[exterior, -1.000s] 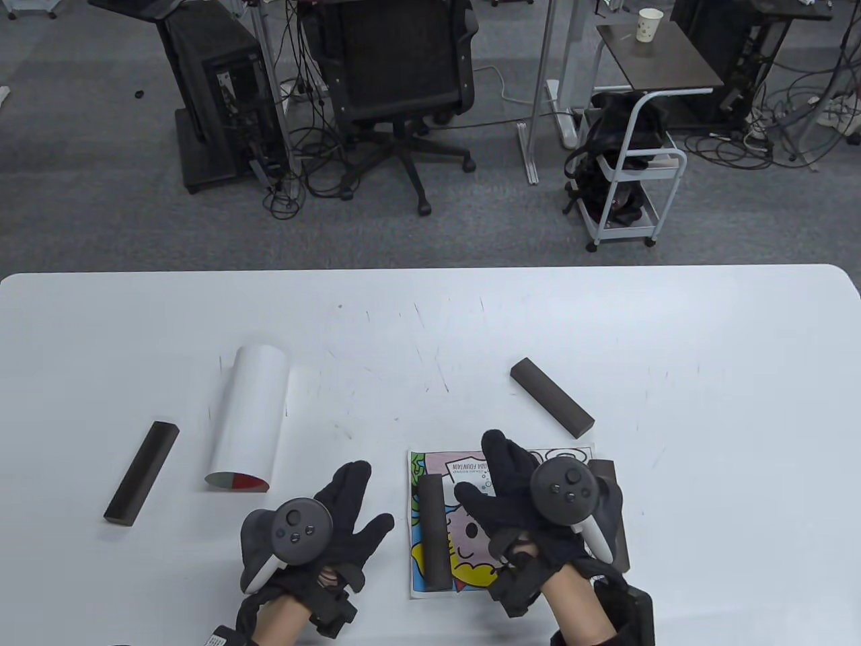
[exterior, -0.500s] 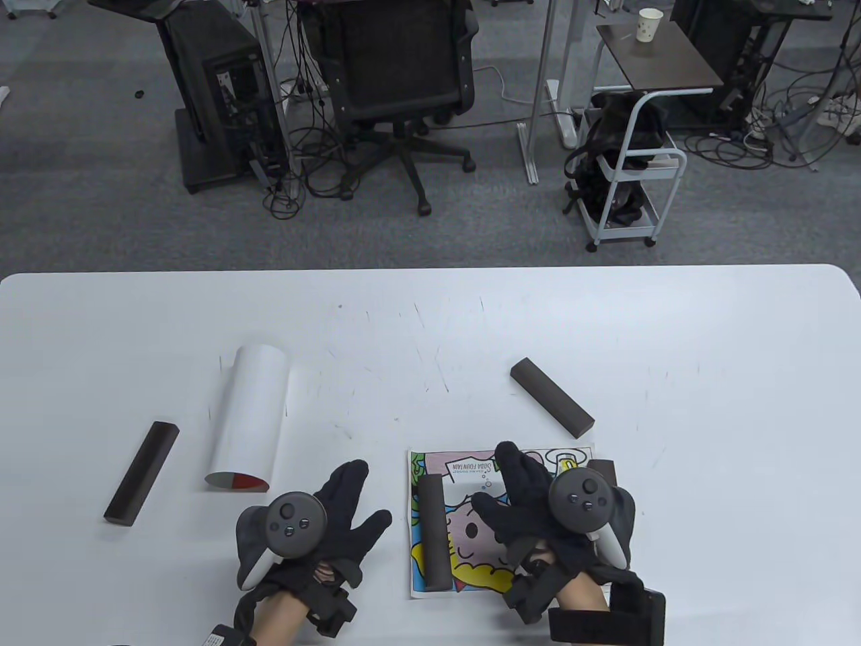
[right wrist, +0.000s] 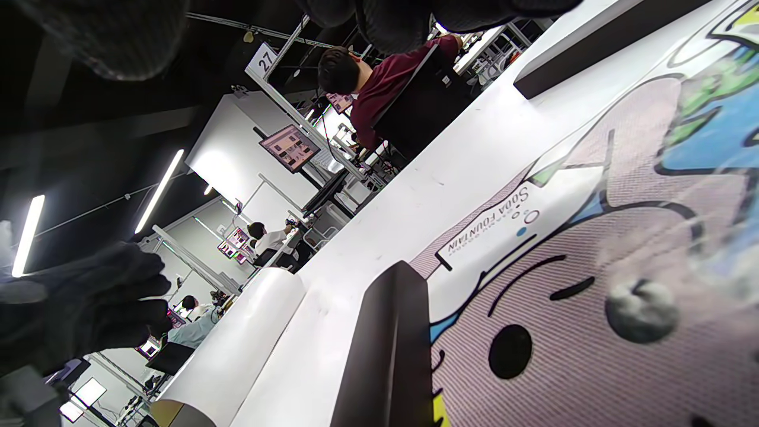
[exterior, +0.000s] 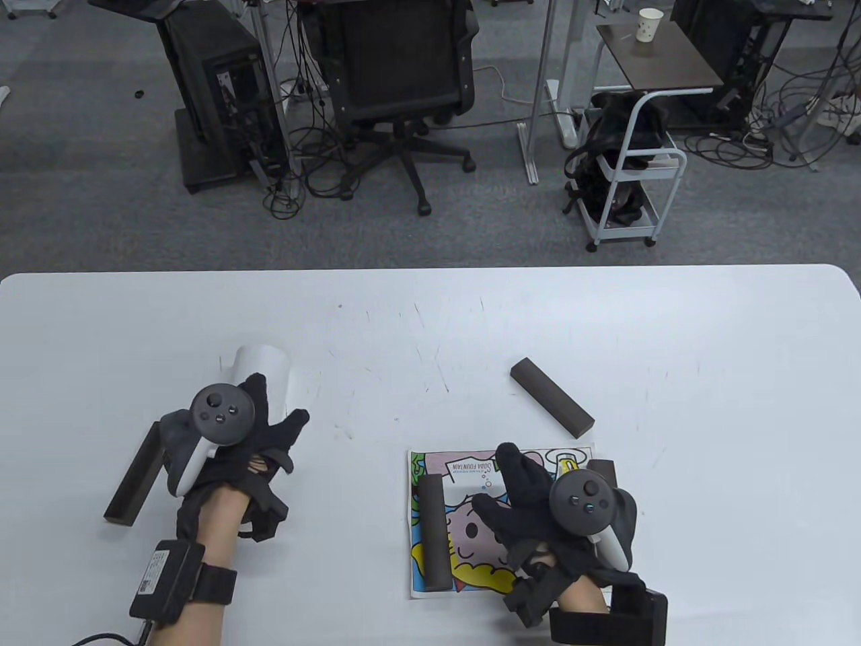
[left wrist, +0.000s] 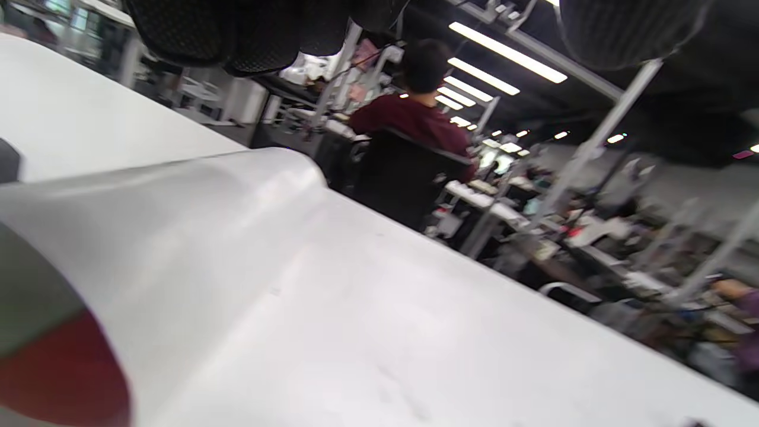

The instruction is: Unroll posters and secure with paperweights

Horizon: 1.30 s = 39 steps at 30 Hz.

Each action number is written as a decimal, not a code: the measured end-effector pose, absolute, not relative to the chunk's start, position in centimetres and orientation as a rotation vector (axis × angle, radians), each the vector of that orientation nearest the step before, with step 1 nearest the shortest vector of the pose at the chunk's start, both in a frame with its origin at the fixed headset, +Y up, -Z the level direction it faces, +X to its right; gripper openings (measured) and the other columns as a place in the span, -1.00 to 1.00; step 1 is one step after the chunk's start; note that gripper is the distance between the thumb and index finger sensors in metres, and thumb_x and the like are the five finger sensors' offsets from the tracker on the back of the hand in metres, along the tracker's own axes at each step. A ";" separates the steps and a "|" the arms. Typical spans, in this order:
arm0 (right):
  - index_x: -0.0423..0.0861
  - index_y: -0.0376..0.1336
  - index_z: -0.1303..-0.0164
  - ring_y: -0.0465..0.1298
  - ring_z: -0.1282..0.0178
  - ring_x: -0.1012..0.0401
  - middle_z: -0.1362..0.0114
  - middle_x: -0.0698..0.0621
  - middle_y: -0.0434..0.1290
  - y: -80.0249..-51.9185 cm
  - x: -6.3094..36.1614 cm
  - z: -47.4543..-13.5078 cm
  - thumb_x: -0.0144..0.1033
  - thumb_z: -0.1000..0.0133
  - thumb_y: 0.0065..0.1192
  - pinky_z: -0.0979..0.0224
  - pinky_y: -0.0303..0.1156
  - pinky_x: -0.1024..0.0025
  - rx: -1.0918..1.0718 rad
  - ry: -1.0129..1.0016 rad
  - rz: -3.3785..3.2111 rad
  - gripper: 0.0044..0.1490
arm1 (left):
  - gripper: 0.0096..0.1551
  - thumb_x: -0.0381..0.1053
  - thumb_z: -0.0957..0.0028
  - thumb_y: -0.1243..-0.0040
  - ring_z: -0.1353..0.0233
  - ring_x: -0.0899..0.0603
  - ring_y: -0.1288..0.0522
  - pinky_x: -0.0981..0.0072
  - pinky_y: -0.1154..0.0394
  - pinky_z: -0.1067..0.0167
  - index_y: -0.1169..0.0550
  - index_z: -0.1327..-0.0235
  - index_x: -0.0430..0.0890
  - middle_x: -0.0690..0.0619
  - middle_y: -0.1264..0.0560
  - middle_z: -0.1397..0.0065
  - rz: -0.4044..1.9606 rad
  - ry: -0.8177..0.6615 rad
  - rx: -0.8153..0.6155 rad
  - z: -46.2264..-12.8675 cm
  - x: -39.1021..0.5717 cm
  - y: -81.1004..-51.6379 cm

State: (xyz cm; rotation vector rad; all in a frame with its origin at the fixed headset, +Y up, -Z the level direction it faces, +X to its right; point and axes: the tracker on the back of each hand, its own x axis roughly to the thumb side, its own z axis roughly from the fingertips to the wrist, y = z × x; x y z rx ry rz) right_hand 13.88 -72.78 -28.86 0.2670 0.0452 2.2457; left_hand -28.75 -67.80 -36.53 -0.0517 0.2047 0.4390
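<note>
Left hand (exterior: 259, 431) now over the rolled poster (exterior: 269, 367), hiding most of it (grip undeterminable); right hand (exterior: 538, 501) unmoved, flat, fingers spread, on the unrolled poster (exterior: 457, 468).

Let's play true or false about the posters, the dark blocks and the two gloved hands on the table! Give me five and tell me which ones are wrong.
1. The colourful cartoon poster lies flat with a dark block on its left edge. True.
2. The left hand is over the rolled white poster. True.
3. The rolled white poster is already spread out flat. False: it is still a roll.
4. The right hand rests on the bare table, away from any poster. False: it is on the cartoon poster.
5. A dark block lies on the table just beyond the cartoon poster, not on it. True.
</note>
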 end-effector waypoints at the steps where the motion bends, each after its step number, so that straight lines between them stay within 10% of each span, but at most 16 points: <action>1: -0.11 -0.12 -0.52 0.03 -0.57 -0.24 -0.61 -0.22 0.04 -72.8 13.9 -28.9 0.30 0.00 0.18 -0.54 0.07 -0.18 0.266 0.046 2.247 0.10 | 0.08 0.40 0.10 -0.15 -0.53 -0.42 -0.28 -0.20 -0.36 -0.35 -0.14 -0.54 -0.17 -0.27 -0.16 -0.59 0.407 0.235 -0.064 -37.1 -29.0 -68.1; 12: -0.12 -0.10 -0.51 0.06 -0.55 -0.25 -0.60 -0.23 0.06 -73.4 13.6 -29.2 0.28 0.00 0.18 -0.52 0.09 -0.19 0.247 0.083 2.271 0.08 | 0.34 0.47 0.19 -0.16 -0.50 -0.57 -0.28 -0.23 -0.42 -0.30 0.08 -0.49 -0.33 -0.42 -0.11 -0.53 0.187 0.494 -0.448 -40.9 -31.5 -75.7; 20: -0.13 -0.10 -0.51 0.10 -0.53 -0.26 -0.59 -0.24 0.08 -73.6 13.6 -29.3 0.27 -0.01 0.18 -0.50 0.11 -0.19 0.226 0.095 2.278 0.07 | 0.09 0.19 0.17 -0.37 -0.14 -0.14 -0.69 0.11 -0.63 -0.01 -0.15 -0.46 -0.28 -0.20 -0.47 -0.31 0.272 0.483 -0.301 -39.3 -32.4 -75.7; 39: -0.17 -0.03 -0.49 0.26 -0.40 -0.21 -0.54 -0.26 0.17 -69.5 8.6 -28.4 0.17 0.01 0.19 -0.41 0.25 -0.09 0.371 -0.007 2.429 0.02 | -0.01 0.13 0.15 -0.36 -0.09 -0.14 -0.71 0.14 -0.64 0.05 -0.22 -0.46 -0.24 -0.15 -0.51 -0.27 -0.118 0.188 -0.032 -29.3 -27.5 -70.6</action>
